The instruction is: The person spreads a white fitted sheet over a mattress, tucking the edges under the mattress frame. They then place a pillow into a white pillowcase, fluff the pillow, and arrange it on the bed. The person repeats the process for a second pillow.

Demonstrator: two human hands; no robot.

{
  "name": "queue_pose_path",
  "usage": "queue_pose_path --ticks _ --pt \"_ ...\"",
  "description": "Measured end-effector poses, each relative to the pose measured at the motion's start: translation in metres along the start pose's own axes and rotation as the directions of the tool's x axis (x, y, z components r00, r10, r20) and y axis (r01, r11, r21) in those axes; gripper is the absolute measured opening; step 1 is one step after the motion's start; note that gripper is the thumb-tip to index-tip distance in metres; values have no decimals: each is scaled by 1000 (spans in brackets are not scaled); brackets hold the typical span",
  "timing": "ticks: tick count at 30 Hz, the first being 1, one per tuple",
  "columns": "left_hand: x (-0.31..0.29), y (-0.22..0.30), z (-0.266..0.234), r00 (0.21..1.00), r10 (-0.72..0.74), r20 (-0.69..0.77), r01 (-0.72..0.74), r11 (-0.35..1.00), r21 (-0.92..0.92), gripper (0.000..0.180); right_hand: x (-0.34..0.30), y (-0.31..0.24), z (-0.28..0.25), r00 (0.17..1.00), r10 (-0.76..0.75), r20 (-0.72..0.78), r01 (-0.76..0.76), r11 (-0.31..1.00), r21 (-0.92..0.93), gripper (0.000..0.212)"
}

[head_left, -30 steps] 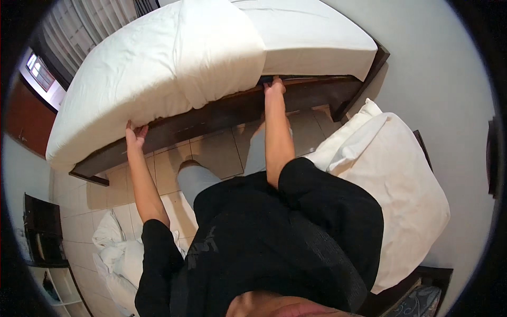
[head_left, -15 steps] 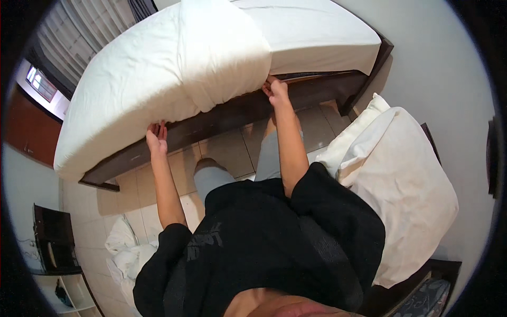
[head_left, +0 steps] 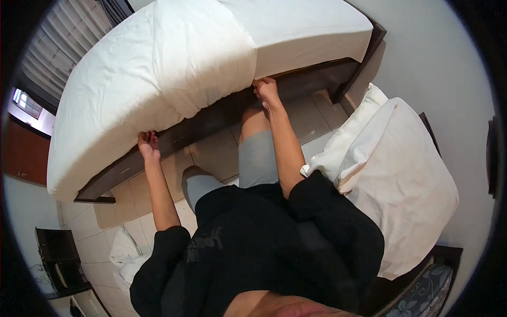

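Note:
A thick white duvet (head_left: 127, 79) covers the left and middle of the bed, its lower edge hanging along the dark wooden bed frame (head_left: 211, 119). At that edge, left of the middle, my left hand (head_left: 149, 146) is closed with curled fingers on the hem; the fingertips are partly hidden. My right hand (head_left: 266, 91) pinches the duvet's near right corner, where the fold ends beside the bare part of the white fitted sheet (head_left: 306, 37). Both arms reach forward.
On the right, white pillows (head_left: 398, 174) are piled by the wall, above a dark piece of furniture with a floral cushion (head_left: 422, 296). White bedding (head_left: 127, 253) lies on the tiled floor at left, near a dark cabinet (head_left: 59, 259). Curtains (head_left: 68, 42) hang at far left.
My view has shifted a little, so the bed sits further left. My right hand has closed more tightly at the duvet corner, and the left fingers have curled at the hem.

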State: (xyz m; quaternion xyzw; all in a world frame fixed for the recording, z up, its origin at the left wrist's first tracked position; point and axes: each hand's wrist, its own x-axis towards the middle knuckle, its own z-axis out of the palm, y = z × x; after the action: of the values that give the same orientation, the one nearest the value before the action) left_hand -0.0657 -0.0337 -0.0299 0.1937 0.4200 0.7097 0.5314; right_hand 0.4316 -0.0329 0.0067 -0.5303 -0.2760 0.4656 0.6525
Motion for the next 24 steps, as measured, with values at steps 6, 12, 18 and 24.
queue_pose_path --ticks 6,12,18,24 --pt "-7 12 26 999 -25 -31 27 996 85 23 28 24 -2 974 -223 -38 219 973 -75 11" --pt "-66 28 30 848 492 -200 -400 839 369 27 -21 -18 19 748 -477 -462 490 866 -100 21" --pt "-158 114 249 460 526 715 -859 59 509 25 -83 -179 155 432 -840 329 869 290 -400 20" --pt "3 134 329 526 101 845 -721 -474 506 51 59 -195 232 495 -430 755 757 -213 -618 47"
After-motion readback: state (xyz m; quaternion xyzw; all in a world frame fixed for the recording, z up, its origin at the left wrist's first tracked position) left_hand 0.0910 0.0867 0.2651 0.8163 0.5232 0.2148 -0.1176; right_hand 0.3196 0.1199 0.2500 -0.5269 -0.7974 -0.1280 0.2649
